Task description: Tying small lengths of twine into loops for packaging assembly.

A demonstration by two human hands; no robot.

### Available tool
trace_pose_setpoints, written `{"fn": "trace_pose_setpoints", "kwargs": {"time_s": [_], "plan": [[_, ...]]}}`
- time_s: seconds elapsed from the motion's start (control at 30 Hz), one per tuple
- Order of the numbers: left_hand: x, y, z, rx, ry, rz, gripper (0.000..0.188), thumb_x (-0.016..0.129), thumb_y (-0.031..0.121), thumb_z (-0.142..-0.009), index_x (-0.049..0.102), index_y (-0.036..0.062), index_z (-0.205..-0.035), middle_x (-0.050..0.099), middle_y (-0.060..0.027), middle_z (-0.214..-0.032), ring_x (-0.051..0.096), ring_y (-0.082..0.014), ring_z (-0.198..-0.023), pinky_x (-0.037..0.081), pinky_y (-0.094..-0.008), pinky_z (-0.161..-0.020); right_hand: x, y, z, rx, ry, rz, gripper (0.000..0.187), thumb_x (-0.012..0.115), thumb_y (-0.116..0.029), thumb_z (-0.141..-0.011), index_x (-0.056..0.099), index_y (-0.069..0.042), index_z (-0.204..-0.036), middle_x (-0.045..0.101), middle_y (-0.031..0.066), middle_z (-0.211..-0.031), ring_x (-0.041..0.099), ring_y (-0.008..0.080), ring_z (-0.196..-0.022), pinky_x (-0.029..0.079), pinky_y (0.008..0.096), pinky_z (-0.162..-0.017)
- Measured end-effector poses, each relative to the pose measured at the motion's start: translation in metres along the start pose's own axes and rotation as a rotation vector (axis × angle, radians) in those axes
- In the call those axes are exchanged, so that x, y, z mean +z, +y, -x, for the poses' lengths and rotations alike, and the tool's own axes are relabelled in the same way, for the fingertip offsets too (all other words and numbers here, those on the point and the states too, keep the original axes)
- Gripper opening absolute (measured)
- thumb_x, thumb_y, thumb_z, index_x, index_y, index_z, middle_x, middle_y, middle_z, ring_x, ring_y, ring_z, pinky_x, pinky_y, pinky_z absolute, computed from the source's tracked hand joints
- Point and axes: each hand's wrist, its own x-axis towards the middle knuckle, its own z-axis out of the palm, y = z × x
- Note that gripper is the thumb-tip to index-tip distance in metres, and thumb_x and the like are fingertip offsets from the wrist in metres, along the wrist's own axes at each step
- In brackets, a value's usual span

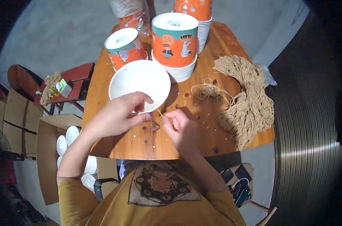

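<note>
A white paper bucket (140, 79) stands on the wooden table, its open mouth facing up. My left hand (118, 115) is at its near rim, fingers curled over into the mouth and thumb on the outer side; the lower fingers are hidden. Just right of that rim, my right hand (180, 130) pinches a thin tan cord (160, 112) between thumb and fingertips. The cord's short end points at the bucket's rim. A loose tangle of tan cord (209, 90) lies to the right, beside a thick hank of the same cord (250, 101).
Behind the bucket are upturned orange and green printed paper buckets (174, 47) in stacks. Cartons with white paper buckets (89, 164) stand at the lower left. A red bench (75, 81) is at left. Phones and cables lie on a stool (248, 169) at lower right.
</note>
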Motion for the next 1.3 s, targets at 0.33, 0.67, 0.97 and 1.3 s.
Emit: {"fn": "trace_pose_setpoints", "kwargs": {"time_s": [0.33, 0.67, 0.97, 1.3], "plan": [[0.004, 0.002, -0.003, -0.086, -0.073, -0.01, 0.03, 0.063, 0.009, -0.085, 0.057, 0.0059, -0.114, 0.057, -0.0065, -0.075, 0.058, -0.0168, -0.068, 0.049, -0.0317, -0.065, 0.01, 0.013, -0.005, -0.014, -0.013, -0.058, 0.013, 0.066, -0.013, -0.086, 0.057, -0.003, -0.084, 0.053, 0.0043, -0.057, 0.05, 0.0091, -0.05, 0.04, 0.0299, -0.048], [0.004, 0.003, -0.004, -0.104, -0.09, 0.011, 0.033, 0.063, 0.011, -0.086, 0.056, 0.0076, -0.119, 0.057, -0.0056, -0.074, 0.058, -0.0152, -0.068, 0.049, -0.0311, -0.065, 0.007, 0.004, -0.01, 0.029, -0.065, -0.235, 0.008, 0.062, -0.007, -0.088, 0.057, -0.001, -0.085, 0.048, -0.0026, -0.059, 0.044, 0.0023, -0.054, 0.036, 0.0242, -0.048], [-0.002, -0.011, -0.022, -0.07, -0.152, 0.101, 0.029, 0.052, 0.013, -0.094, 0.055, 0.0065, -0.122, 0.06, -0.0112, -0.075, 0.061, -0.0231, -0.07, 0.048, -0.0357, -0.068, 0.012, 0.007, -0.02, -0.054, -0.016, -0.113, 0.009, 0.064, -0.008, -0.087, 0.058, -0.002, -0.083, 0.058, -0.0006, -0.06, 0.051, 0.0017, -0.057, 0.041, 0.0261, -0.05], [-0.001, -0.018, -0.035, -0.06, -0.221, 0.052, 0.012, 0.055, 0.015, -0.091, 0.057, 0.0035, -0.091, 0.061, -0.0104, -0.076, 0.058, -0.0217, -0.07, 0.046, -0.0341, -0.065, 0.011, 0.006, -0.021, 0.048, -0.106, -0.234, 0.01, 0.063, -0.01, -0.089, 0.059, -0.001, -0.088, 0.058, 0.0003, -0.065, 0.049, 0.0035, -0.059, 0.041, 0.0236, -0.053]]}}
